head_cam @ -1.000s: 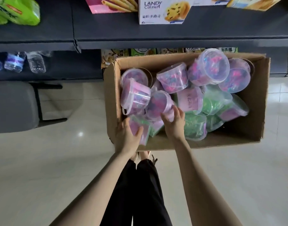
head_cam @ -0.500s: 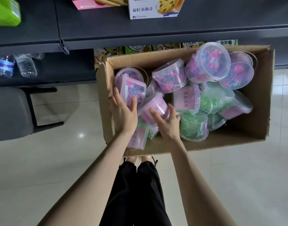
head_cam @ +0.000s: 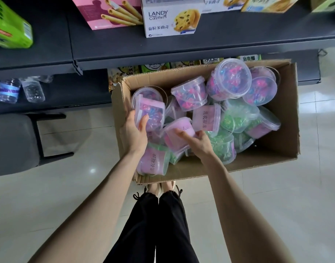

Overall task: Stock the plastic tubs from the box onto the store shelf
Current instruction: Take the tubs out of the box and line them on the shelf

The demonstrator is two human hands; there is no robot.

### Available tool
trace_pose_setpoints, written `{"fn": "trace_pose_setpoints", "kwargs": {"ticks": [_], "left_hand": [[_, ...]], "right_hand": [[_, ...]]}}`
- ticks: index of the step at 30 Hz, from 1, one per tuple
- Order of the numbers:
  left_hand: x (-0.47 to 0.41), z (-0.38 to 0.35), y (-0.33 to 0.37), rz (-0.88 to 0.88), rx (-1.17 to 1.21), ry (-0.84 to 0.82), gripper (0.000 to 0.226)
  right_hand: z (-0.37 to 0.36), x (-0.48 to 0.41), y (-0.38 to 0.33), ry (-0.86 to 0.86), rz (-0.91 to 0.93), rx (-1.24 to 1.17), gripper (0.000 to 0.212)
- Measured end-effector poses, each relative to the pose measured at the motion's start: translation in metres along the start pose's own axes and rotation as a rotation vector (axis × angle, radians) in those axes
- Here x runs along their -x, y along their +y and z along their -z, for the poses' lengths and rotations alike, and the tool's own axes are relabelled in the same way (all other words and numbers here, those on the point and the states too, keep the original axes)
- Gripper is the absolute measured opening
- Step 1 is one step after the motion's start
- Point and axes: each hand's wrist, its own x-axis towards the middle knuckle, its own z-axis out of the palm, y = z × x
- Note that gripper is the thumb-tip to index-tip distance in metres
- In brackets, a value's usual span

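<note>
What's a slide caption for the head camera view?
Left hand grips a lidded tub, right hand a labelled tub, in the cardboard box by the shelf.

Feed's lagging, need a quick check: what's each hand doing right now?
Left hand: grips the pink tub at the left end of the box.
Right hand: grips the labelled pink tub beside it.

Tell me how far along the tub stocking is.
Done: nothing visible; the shelf shows only snack boxes, no tubs. In hand: the left hand grips a pink-lidded tub and the right hand grips a pink-labelled tub, both low in the cardboard box. Left: those two plus the pile of pink and green tubs filling the box.
</note>
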Motion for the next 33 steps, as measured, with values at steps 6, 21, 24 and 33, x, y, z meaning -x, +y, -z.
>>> {"fn": "trace_pose_setpoints", "kwargs": {"ticks": [6, 21, 24, 33], "left_hand": [[0.052, 0.051, 0.034, -0.144, 0.133, -0.018, 0.044], [0.258, 0.078, 0.199, -0.336, 0.633, -0.369, 0.024], [0.308, 0.043, 0.235, -0.314, 0.747, -0.388, 0.031], [0.365, 0.003, 0.414, -0.523, 0.824, -0.061, 0.060]], "right_hand": [[0.038, 0.076, -0.004, 0.107, 0.012, -0.407, 0.084], [0.259, 0.276, -0.026, 0.062, 0.601, -0.439, 0.056], [0.319, 0.301, -0.002, 0.046, 0.619, -0.437, 0.050], [0.459, 0.340, -0.056, 0.139, 0.897, -0.466, 0.103]]}}
